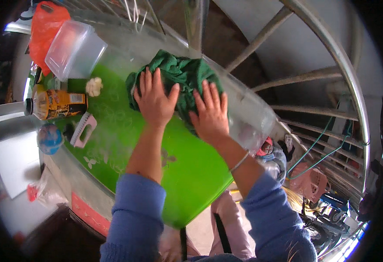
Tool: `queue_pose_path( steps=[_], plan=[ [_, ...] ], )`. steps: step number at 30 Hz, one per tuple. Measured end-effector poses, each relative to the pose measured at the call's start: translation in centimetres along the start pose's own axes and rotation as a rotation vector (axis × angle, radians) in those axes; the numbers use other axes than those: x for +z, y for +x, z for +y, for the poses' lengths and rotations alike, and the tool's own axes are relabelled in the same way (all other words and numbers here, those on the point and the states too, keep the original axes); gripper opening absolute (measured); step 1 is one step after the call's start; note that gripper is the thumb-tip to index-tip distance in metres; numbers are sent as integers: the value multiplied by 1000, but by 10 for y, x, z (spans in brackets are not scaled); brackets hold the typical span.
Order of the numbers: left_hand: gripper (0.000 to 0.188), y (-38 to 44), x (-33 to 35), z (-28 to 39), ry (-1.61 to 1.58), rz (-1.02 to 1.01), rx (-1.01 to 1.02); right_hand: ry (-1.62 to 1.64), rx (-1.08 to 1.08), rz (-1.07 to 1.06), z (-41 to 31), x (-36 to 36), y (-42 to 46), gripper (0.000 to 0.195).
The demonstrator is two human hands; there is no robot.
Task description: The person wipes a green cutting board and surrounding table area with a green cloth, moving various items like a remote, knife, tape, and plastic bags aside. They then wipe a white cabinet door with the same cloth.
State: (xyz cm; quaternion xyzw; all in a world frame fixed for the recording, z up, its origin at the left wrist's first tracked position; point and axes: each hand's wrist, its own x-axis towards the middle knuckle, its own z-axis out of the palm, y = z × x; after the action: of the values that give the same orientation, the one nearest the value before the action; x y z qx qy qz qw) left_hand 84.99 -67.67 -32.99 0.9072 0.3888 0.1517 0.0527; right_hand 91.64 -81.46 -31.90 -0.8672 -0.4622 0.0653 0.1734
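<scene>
A crumpled dark green cloth (pixel 191 70) lies on a bright green tabletop (pixel 194 170), near its far edge. My left hand (pixel 155 100) rests palm down on the left part of the cloth, thumb spread from the fingers. Flat on its right part is my right hand (pixel 212 114), fingers also spread. Neither hand is closed around the fabric. My palms and fingers hide some of its folds. The tabletop carries a pale leaf and flower pattern, and a clear plastic sheet (pixel 253 113) shows along its far right side.
To the left stand clear plastic containers (pixel 70 49), a red plastic bag (pixel 44 29), a garlic bulb (pixel 94 86), a bottle with an orange label (pixel 63 104), a pink-handled scrub brush (pixel 84 129) and a blue round object (pixel 49 139). A metal railing (pixel 335 49) curves beyond the table.
</scene>
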Motion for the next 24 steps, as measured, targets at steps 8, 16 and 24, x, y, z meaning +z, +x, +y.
queue_pose_path(
  steps=[8, 16, 24],
  plan=[
    [67, 35, -18, 0, -277, -297, -278, -27, 480, 166, 62, -16, -78, 58],
    [39, 15, -9, 14, -117, -155, 248, -143, 613, 7, 41, -9, -64, 57],
    [40, 187, 3, -30, -153, 443, -184, -171, 611, -22, 46, -11, -63, 60]
  ],
)
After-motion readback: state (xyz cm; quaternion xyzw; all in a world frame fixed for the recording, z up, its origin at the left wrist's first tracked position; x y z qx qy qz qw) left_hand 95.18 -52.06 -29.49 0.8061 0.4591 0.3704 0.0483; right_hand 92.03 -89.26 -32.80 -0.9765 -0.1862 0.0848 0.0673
